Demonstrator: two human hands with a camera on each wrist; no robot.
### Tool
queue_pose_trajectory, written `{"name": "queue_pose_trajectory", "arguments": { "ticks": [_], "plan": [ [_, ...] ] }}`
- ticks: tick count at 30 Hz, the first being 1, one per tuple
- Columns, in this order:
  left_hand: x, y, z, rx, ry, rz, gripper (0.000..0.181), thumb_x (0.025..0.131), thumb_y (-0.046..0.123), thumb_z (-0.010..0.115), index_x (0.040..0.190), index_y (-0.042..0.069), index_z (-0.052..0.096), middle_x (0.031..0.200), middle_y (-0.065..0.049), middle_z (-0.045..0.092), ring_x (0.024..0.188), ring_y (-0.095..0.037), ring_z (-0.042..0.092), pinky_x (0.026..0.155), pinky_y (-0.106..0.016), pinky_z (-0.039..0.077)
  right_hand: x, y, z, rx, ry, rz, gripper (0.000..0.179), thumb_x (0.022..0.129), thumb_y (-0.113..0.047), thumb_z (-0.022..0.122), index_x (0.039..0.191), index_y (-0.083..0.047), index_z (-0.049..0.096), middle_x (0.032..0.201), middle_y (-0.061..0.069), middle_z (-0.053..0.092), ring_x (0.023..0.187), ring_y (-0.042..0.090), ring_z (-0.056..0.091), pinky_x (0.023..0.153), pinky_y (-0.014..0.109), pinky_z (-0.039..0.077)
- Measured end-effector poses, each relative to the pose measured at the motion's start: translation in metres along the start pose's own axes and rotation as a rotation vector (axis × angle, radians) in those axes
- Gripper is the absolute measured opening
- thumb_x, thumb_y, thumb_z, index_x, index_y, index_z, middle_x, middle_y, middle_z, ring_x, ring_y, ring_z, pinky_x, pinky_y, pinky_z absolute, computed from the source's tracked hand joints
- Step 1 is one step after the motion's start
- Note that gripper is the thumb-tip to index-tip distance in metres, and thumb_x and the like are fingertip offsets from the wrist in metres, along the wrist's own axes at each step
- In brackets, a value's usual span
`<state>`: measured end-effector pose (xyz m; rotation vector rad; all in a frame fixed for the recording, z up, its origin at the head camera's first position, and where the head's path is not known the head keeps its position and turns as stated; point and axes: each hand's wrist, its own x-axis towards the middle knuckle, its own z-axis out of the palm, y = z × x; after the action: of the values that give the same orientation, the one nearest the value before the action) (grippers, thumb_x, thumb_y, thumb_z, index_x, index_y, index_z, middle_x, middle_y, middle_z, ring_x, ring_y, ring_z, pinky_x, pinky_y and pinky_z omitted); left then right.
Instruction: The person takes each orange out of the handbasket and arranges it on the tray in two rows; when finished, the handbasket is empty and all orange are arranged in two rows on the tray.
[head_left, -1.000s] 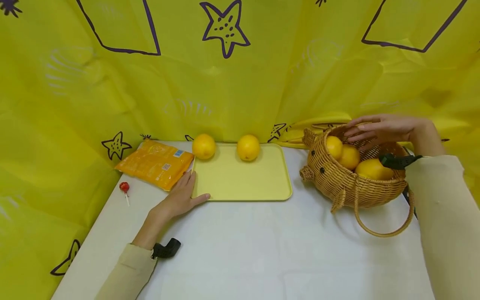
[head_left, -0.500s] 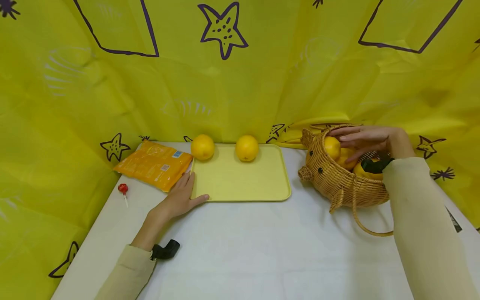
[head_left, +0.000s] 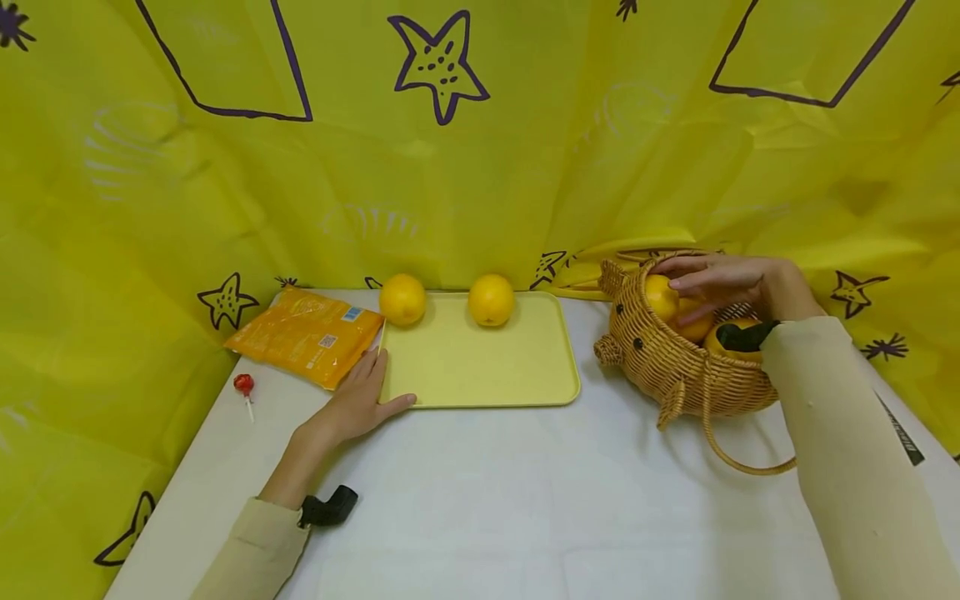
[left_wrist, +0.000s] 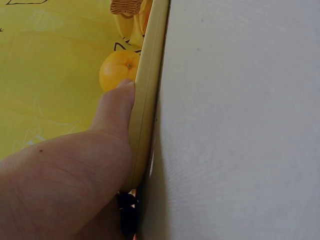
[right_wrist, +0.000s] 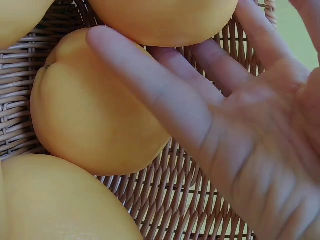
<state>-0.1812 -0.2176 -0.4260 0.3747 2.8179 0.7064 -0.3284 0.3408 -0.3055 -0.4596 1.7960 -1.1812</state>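
Observation:
A pale yellow tray (head_left: 480,367) lies at the back of the white table, bearing two oranges, the left orange (head_left: 402,300) and the right orange (head_left: 491,301), along its far edge. My left hand (head_left: 352,406) rests at the tray's near-left corner, thumb along the front edge in the left wrist view. Inside a pig-shaped wicker basket (head_left: 660,379), my right hand (head_left: 735,279) reaches with fairly straight fingers beside an orange (head_left: 660,296) near the pig's head. In the right wrist view the thumb crosses a middle orange (right_wrist: 100,110), while other fingers pass behind an upper orange (right_wrist: 165,20).
An orange plastic packet (head_left: 307,335) lies left of the tray, close to my left fingers. A red lollipop (head_left: 243,385) is in front of it. The basket's loop handle (head_left: 750,468) hangs toward me. Yellow patterned cloth (head_left: 480,192) rises behind the table.
My right hand has come left and down into the basket, its fingers now at the orange by the pig's head. My left hand stays at the tray corner.

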Motion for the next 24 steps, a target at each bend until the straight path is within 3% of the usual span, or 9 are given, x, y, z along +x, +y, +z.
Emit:
{"name": "queue_pose_trajectory", "arguments": {
  "ticks": [7, 17, 24],
  "plan": [
    [-0.0008, 0.0005, 0.0000, -0.001, 0.002, -0.003, 0.101, 0.092, 0.057, 0.054, 0.153, -0.007, 0.005, 0.162, -0.026, -0.003, 0.150, -0.043, 0.002, 0.121, -0.058, 0.010, -0.0006, 0.0017, -0.0023, 0.025, -0.050, -0.048, 0.038, 0.106, -0.011, 0.031, 0.134, -0.033, 0.044, 0.128, -0.008, 0.049, 0.114, 0.011, 0.058, 0.099, 0.043, 0.052],
    [-0.0019, 0.0018, 0.0002, -0.019, -0.002, -0.010, 0.101, 0.092, 0.057, 0.055, 0.153, -0.007, 0.006, 0.162, -0.025, -0.004, 0.150, -0.043, 0.002, 0.121, -0.059, 0.010, -0.0019, 0.0004, 0.0009, 0.077, -0.032, -0.062, 0.035, 0.106, -0.011, 0.031, 0.130, -0.030, 0.048, 0.124, -0.007, 0.053, 0.112, 0.011, 0.059, 0.097, 0.043, 0.053],
    [-0.0023, 0.0024, -0.0003, -0.012, -0.005, -0.010, 0.101, 0.092, 0.058, 0.053, 0.152, -0.008, 0.006, 0.162, -0.026, -0.003, 0.150, -0.044, 0.002, 0.121, -0.059, 0.009, -0.0034, 0.0038, -0.0023, 0.056, 0.011, -0.097, 0.030, 0.106, -0.014, 0.033, 0.113, -0.030, 0.056, 0.115, -0.013, 0.057, 0.104, 0.008, 0.061, 0.091, 0.039, 0.056]
  ]
}}
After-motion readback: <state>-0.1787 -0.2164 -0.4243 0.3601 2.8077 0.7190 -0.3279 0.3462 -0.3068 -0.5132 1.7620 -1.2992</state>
